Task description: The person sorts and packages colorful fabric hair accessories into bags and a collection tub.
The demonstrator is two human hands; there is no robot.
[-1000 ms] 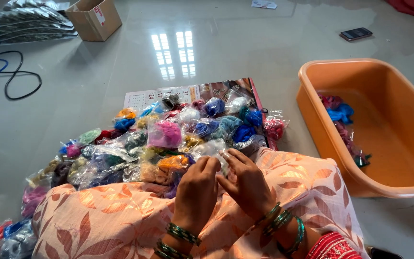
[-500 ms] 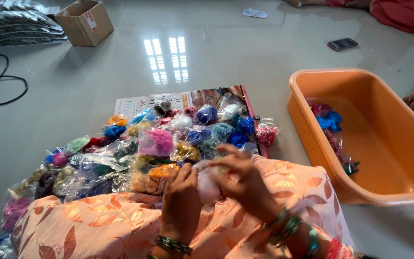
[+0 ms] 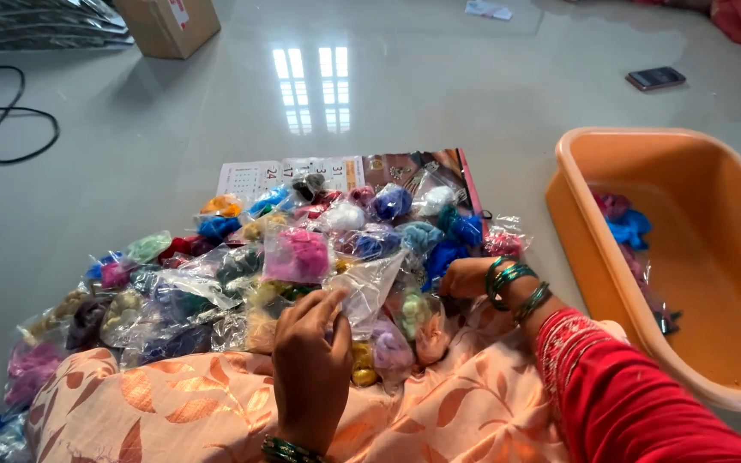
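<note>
A heap of small packets [image 3: 302, 257] lies on the floor [image 3: 439, 94] just before the person's lap cloth [image 3: 216, 411], partly on a printed sheet [image 3: 285, 176]. The left hand [image 3: 310, 369] holds an empty bag [image 3: 369, 287] over the heap's near edge; the right hand [image 3: 465, 279] rests among packets to its right. A tub [image 3: 713, 257] stands further right, with packets inside. Behind lie a phone [image 3: 655, 78], a box [image 3: 169, 21] and a cable [image 3: 10, 116].

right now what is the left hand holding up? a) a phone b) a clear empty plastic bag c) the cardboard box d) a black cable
b: the left hand pinches a clear plastic bag with nothing visible inside, above the pile of thread packets; the phone, cable and box lie far off on the floor.
</note>
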